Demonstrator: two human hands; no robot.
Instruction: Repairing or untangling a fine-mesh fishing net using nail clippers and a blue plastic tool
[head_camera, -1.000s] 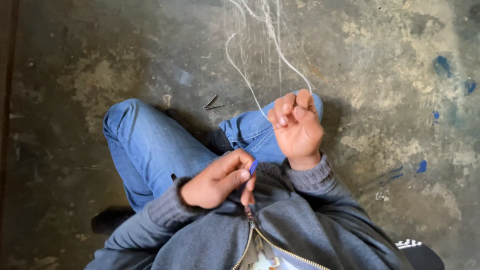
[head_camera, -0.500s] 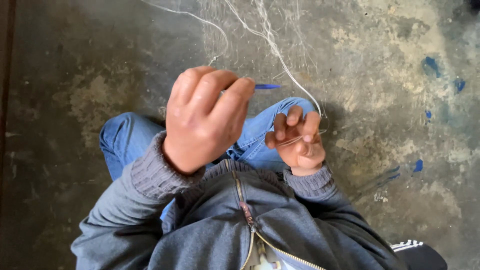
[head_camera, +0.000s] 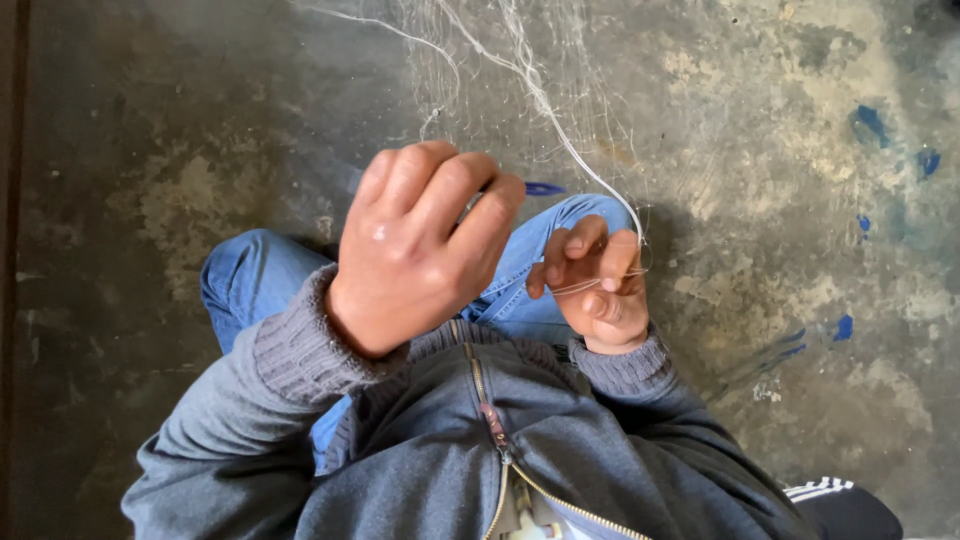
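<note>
Thread (head_camera: 600, 195) should stay taut: our right hand (head_camera: 598, 290) pinches it just below the net (head_camera: 500, 70), while our left hand (head_camera: 425, 245) grips the blue needle (head_camera: 545, 188) closed.

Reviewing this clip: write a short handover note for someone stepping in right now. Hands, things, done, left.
Left hand: raised, fingers curled shut on a blue tool whose tip pokes out past them.
Right hand: pinching thin white line of a fine net spread on the concrete floor.
Done: line is gathered at the right fingers.
Left: cannot tell how much of the net is worked; mesh is too fine to judge.
</note>
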